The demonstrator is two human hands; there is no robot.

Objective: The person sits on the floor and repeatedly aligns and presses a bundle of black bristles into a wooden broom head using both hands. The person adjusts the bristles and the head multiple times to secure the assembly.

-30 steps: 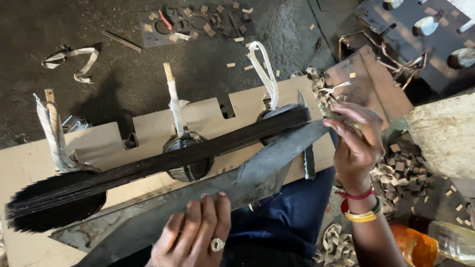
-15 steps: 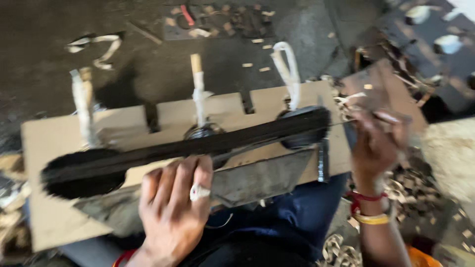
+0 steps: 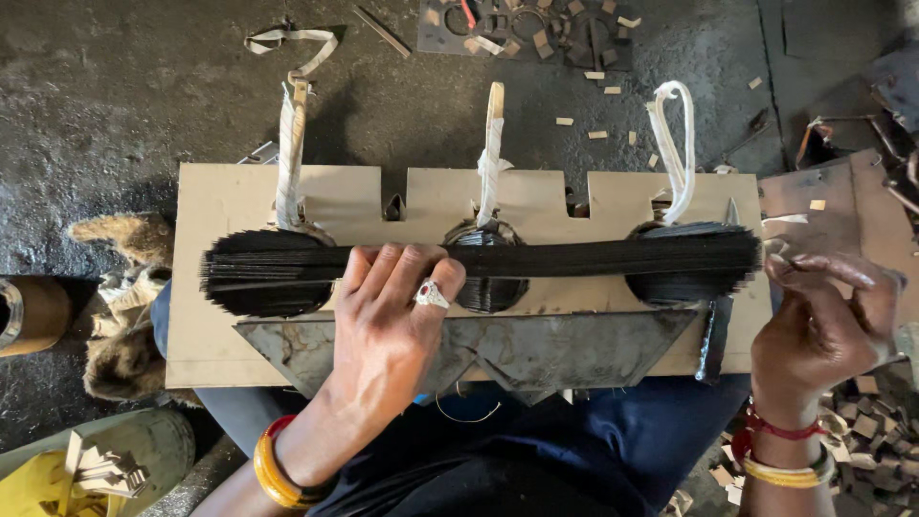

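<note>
A notched cardboard-coloured board [image 3: 239,206] lies across my lap. On it rests a long bundle of thin black strips [image 3: 574,258], laid over three round black stacks. Three upright pegs wrapped in white tape [image 3: 289,153] stand behind the bundle. My left hand [image 3: 388,325], wearing a ring, presses its fingers on the bundle near the middle. My right hand [image 3: 823,325] sits at the bundle's right end, fingertips touching the strip ends. A grey metal plate [image 3: 536,349] with slanted ends lies in front of the bundle.
Dark gritty floor surrounds the board, strewn with small tan offcuts [image 3: 593,72] and tape scraps [image 3: 287,40]. A pile of offcuts [image 3: 866,431] lies at right. A brown cylinder [image 3: 29,311] and yellow-green items [image 3: 86,469] sit at left. Metal parts [image 3: 536,24] lie at the top.
The view has steadied and the board now lies level. My left hand has moved up from the metal plate onto the black bundle. My right hand stays at the bundle's right end.
</note>
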